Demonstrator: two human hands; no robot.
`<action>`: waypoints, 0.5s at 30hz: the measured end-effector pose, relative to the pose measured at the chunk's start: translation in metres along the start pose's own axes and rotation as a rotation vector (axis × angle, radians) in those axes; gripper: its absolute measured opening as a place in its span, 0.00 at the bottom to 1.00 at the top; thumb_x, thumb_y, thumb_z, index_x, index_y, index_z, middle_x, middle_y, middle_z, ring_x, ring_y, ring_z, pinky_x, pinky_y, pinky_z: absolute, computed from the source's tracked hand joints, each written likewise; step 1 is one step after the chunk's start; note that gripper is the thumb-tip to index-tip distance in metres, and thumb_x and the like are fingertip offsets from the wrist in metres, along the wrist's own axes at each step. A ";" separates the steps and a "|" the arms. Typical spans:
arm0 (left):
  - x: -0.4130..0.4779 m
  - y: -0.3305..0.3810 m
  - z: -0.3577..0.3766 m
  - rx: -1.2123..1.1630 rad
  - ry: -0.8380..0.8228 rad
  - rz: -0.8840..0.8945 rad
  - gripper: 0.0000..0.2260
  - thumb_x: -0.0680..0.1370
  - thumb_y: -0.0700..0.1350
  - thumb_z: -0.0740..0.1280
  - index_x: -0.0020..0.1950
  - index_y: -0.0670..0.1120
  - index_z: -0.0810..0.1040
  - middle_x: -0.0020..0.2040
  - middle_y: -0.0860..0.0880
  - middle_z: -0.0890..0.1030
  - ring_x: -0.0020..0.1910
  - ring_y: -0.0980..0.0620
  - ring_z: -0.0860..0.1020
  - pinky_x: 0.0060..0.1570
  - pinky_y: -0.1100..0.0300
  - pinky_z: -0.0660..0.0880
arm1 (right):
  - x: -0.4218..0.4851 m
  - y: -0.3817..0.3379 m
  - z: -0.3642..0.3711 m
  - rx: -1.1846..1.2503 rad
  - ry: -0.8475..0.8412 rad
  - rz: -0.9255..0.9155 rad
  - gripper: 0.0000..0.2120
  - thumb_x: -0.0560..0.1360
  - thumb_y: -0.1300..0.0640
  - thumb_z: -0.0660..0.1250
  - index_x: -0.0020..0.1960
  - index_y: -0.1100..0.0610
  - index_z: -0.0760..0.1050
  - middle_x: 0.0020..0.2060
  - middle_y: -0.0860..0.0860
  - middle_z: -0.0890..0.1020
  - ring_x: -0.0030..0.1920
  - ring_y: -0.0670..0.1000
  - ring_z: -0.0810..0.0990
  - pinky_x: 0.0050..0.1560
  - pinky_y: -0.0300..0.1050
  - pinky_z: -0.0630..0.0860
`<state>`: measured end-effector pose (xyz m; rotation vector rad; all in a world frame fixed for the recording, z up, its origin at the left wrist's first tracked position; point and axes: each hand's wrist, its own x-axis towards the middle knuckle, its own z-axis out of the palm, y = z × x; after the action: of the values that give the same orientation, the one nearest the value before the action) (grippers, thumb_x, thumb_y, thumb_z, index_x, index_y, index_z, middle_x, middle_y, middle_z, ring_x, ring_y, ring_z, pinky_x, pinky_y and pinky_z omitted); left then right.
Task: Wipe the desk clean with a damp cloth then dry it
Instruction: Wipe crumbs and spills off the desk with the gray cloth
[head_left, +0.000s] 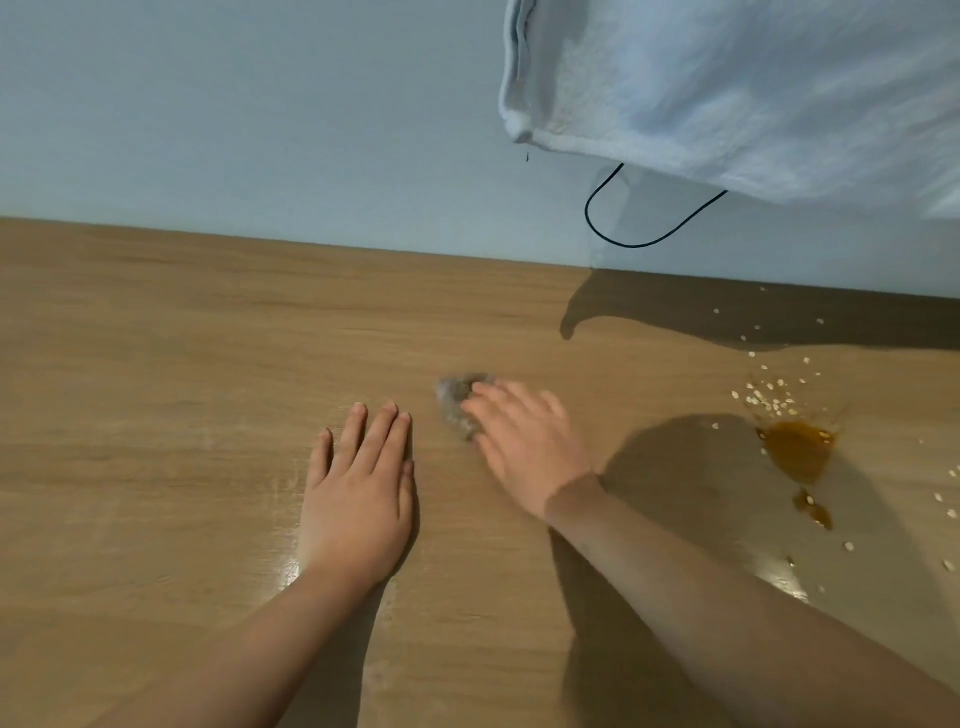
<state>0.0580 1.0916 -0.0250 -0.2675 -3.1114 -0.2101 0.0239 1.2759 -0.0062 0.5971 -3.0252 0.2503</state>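
Observation:
A wooden desk (156, 364) fills the lower view. My right hand (524, 441) presses a small grey cloth (454, 397) flat against the desk near the middle; the hand and cloth are blurred, and only the cloth's left part shows past the fingers. My left hand (361, 488) lies flat on the desk just left of it, fingers together, holding nothing. An amber liquid spill (797, 449) with scattered pale flakes (769, 400) sits to the right, apart from the cloth. Shiny wet streaks show near my left wrist.
A pale blue towel (727, 88) hangs at the top right, above the desk's back edge. A black cable (623, 241) loops against the light wall (260, 104) behind the desk. More flakes lie at the far right edge.

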 end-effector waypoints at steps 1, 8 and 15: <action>0.000 0.000 0.000 0.003 0.004 -0.003 0.22 0.78 0.48 0.49 0.68 0.43 0.71 0.69 0.47 0.71 0.70 0.43 0.66 0.67 0.47 0.55 | 0.011 0.026 -0.005 -0.006 0.012 0.136 0.16 0.79 0.53 0.55 0.66 0.51 0.70 0.65 0.48 0.73 0.66 0.51 0.69 0.64 0.48 0.62; 0.002 0.002 -0.001 0.014 0.008 0.006 0.22 0.78 0.48 0.50 0.68 0.43 0.71 0.68 0.46 0.72 0.69 0.43 0.66 0.66 0.47 0.55 | 0.063 0.050 -0.003 0.055 0.214 0.848 0.17 0.78 0.53 0.58 0.66 0.54 0.69 0.66 0.51 0.71 0.64 0.56 0.65 0.61 0.51 0.59; 0.002 0.002 -0.003 0.039 -0.010 0.005 0.22 0.78 0.48 0.50 0.69 0.43 0.70 0.69 0.46 0.71 0.70 0.43 0.65 0.67 0.47 0.54 | 0.103 0.000 0.006 0.019 -0.039 -0.003 0.19 0.80 0.50 0.54 0.71 0.48 0.63 0.71 0.47 0.66 0.69 0.54 0.62 0.65 0.51 0.58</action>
<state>0.0562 1.0940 -0.0219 -0.2767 -3.1209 -0.1488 -0.0712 1.2366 -0.0046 0.6151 -3.0627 0.2714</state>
